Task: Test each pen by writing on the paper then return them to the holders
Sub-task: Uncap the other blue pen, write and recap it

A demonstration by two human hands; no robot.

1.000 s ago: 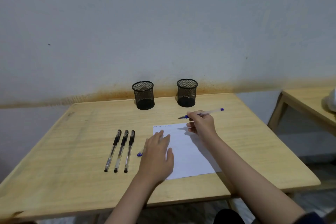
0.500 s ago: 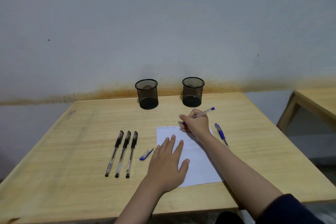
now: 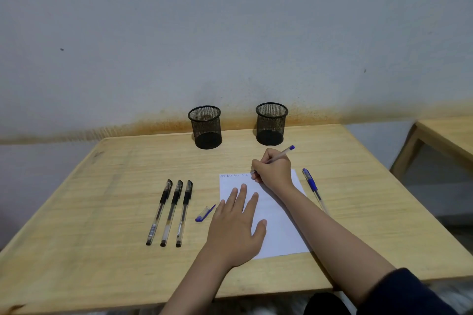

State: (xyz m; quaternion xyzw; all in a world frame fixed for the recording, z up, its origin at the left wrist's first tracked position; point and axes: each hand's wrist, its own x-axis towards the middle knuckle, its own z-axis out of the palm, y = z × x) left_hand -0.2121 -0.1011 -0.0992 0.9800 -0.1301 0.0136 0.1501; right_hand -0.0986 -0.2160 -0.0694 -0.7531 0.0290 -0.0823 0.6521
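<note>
**Five pens, two empty holders, one loose sheet**

Two risks sit with the biggest things first. The table (image 3: pixel 107 186) is smooth, so the paper (image 3: pixel 281 225) can slide if my left hand (image 3: pixel 235 227), spread flat on it, lifts while I write. The holders (image 3: pixel 205 126) (image 3: pixel 271 123) stand behind my reach; a careless sleeve could tip one.

My right hand (image 3: pixel 275 172) grips the blue pen (image 3: pixel 284 152), tip down-left at the sheet's top edge, tail up-right toward the right holder. Three black pens (image 3: pixel 170 212) lie parallel, caps away from me. The loose cap (image 3: pixel 204 213) could roll off. Another blue pen (image 3: pixel 312 188) lies right of the paper.
</note>
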